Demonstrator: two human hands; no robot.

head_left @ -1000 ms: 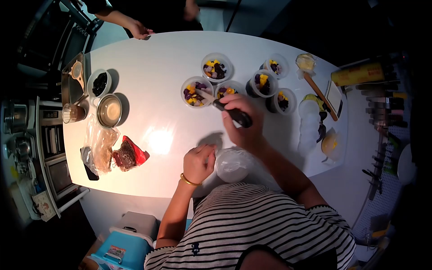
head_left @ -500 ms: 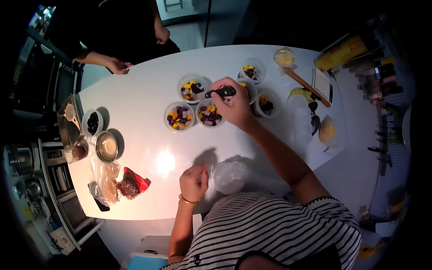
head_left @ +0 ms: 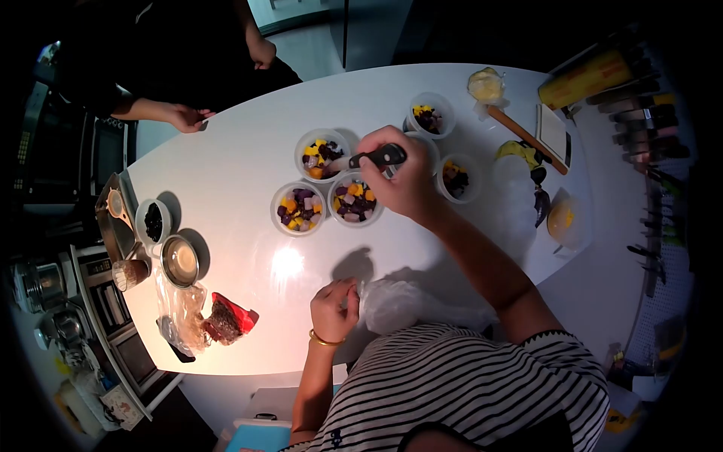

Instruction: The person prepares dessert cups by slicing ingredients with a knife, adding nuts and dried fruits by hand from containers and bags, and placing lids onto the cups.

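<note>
My right hand (head_left: 403, 169) is closed round the black handle of a utensil (head_left: 384, 156). Its pale working end, too blurred to name, points left over the right side of a clear tub (head_left: 320, 156) holding yellow, purple and orange cubes. Two similar filled tubs stand nearer me, a left one (head_left: 298, 209) and a right one (head_left: 354, 199). Further tubs, at the back (head_left: 431, 115) and to the right (head_left: 457, 178), flank my hand; another is partly hidden behind it. My left hand (head_left: 335, 309), wearing a gold bangle, rests with curled fingers beside a clear plastic bag (head_left: 395, 301).
On the left are a bowl of dark pieces (head_left: 154, 221), a metal bowl (head_left: 180, 261), a cup (head_left: 129, 276) and a red packet (head_left: 230, 319). A wooden-handled tool (head_left: 527, 139) and stacked clear tubs (head_left: 510, 192) lie right. Another person's hand (head_left: 188, 118) is at the far edge.
The whole view has shifted slightly. My right hand keeps its grip on the utensil over the same tub. My left hand stays beside the bag, and the other person's hands have barely moved.
</note>
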